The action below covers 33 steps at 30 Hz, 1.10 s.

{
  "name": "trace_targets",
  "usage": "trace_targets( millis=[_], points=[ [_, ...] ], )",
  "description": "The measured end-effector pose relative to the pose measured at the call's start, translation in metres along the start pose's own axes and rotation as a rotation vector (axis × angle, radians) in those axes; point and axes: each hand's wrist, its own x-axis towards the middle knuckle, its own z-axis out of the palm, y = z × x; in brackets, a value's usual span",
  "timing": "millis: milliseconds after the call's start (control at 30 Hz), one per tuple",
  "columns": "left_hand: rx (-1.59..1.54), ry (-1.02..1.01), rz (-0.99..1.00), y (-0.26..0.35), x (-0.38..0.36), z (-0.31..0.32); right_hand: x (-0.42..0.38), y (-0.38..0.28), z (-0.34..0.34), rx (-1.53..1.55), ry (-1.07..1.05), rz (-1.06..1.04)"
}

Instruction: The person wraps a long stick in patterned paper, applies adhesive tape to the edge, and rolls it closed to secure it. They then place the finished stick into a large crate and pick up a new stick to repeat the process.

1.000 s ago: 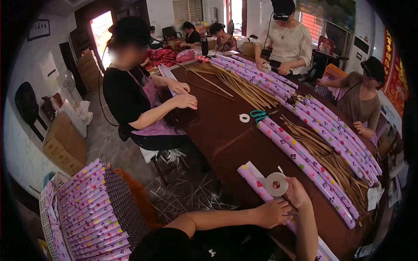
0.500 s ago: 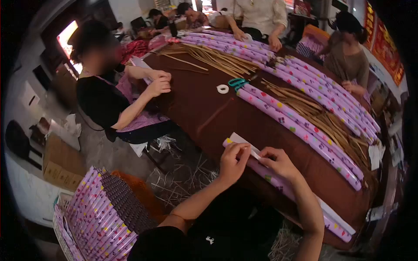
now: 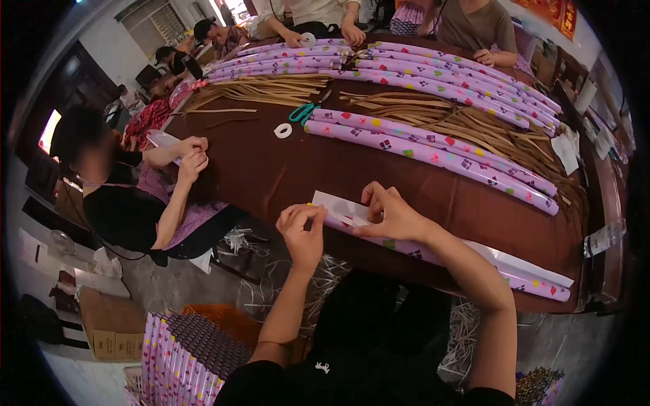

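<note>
A purple printed wrapping-paper sheet (image 3: pixel 406 249), partly rolled with its white underside turned up, lies along the near table edge. My left hand (image 3: pixel 302 233) is closed on the left end of its roll, thumb against the paper. Over the white flap, my right hand (image 3: pixel 399 215) has thumb and forefinger apart, with nothing visible between them; the thumb tip is at the paper. Beyond my hands lie two finished-looking purple paper rolls (image 3: pixel 433 157). Green-handled scissors (image 3: pixel 302 114) and a white tape ring (image 3: pixel 283 131) are near their left end.
More purple rolls (image 3: pixel 447 81) and bundles of brown strips (image 3: pixel 467 118) cover the table's far side. A co-worker (image 3: pixel 128 196) sits at the left, hands on paper; others work across the table. Stacked rolls (image 3: pixel 183 358) and a cardboard box (image 3: pixel 112 325) stand at lower left.
The head view has turned, so the table appears more level. My right thumb and forefinger have parted from their pinch on the white edge. My left hand stays at the roll's left end.
</note>
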Motion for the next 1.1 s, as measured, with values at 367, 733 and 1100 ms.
trace_targets(
  millis=[367,733,1100],
  points=[
    [-0.236,0.058,-0.273,-0.010,0.017,-0.003,-0.004,0.008,-0.008,0.142,-0.021,-0.160],
    [-0.184,-0.033,-0.159,-0.021,0.019,0.005,-0.003,-0.006,-0.017,0.337,-0.083,-0.127],
    [-0.218,-0.168,-0.263,-0.046,0.020,0.005,-0.005,0.005,-0.013,-0.045,0.058,-0.276]
  ],
)
